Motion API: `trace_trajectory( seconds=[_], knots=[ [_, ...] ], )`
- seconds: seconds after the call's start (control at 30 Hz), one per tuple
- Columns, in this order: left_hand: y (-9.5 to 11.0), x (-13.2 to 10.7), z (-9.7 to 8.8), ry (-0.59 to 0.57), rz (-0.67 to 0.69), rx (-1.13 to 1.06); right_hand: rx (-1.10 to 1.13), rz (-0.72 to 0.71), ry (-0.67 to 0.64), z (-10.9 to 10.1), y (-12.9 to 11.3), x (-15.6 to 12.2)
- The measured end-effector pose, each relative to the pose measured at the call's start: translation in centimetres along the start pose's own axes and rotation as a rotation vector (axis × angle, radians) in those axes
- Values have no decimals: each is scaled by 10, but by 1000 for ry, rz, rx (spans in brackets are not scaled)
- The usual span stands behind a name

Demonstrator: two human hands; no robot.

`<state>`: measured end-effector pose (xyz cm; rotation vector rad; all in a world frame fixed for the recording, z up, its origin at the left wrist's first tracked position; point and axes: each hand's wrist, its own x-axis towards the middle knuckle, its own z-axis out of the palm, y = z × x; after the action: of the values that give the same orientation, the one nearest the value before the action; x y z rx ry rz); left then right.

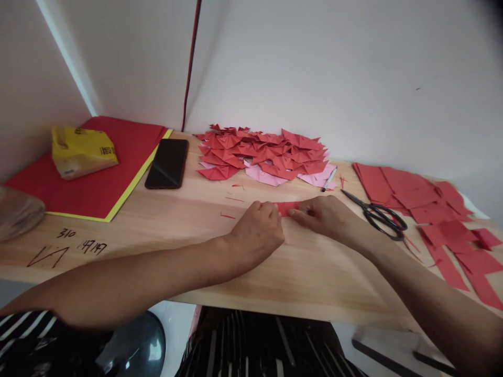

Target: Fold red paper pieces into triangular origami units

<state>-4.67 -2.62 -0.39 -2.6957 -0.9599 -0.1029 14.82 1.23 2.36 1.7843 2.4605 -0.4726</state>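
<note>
A narrow strip of red paper [285,208] lies on the wooden table between my two hands. My left hand [259,230] is closed, its curled fingers pressing on the strip's left end. From the other side, my right hand [322,214] pinches the right end between thumb and fingers. The strip's two ends are hidden under the hands. Just beyond them is a broad pile of folded red paper pieces [267,152], with a few pink folded pieces [265,174] along its front.
Black-handled scissors [383,220] lie right of my right hand, beside stacked red paper [408,191] and cut red scraps [459,251]. A pen [329,179] rests near the pile. Leftward are a phone [167,163], large red sheets [133,136] and a yellow packet [83,152]. A wall stands behind.
</note>
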Motion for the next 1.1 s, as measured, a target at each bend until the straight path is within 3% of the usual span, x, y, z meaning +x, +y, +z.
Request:
trace_trajectory(
  seconds=[0.2, 0.33, 0.47, 0.53, 0.6, 0.63, 0.7, 0.8, 0.93, 1.1],
  knots=[
    [-1, 0, 0, 3, 0, -12, -74, 69, -175, -5, -18, 8],
    [-1, 1, -2, -13, -6, -19, -48, 130, -282, -17, -13, 8],
    [-1, 1, -2, -17, 1, -21, -60, 171, -304, -23, -2, 1],
    [-1, 0, -2, -16, 4, -20, -111, 153, -196, -20, -2, -7],
    [-1, -1, -1, 0, 3, -18, -133, 75, 61, -12, -6, -16],
    [-1, -1, 0, 13, 5, -20, -111, 11, 217, -5, -10, -22],
    [0, -1, 0, 35, -1, -38, -55, -214, 377, 11, -19, -31],
    [0, 0, -2, 19, -20, -76, -53, -361, 321, 36, -30, -38],
    [0, 1, -7, -24, -33, -85, -108, -276, 291, 53, -31, -39],
    [-1, 0, -9, -64, -21, -56, -190, -188, 317, 57, -4, -46]
  ],
)
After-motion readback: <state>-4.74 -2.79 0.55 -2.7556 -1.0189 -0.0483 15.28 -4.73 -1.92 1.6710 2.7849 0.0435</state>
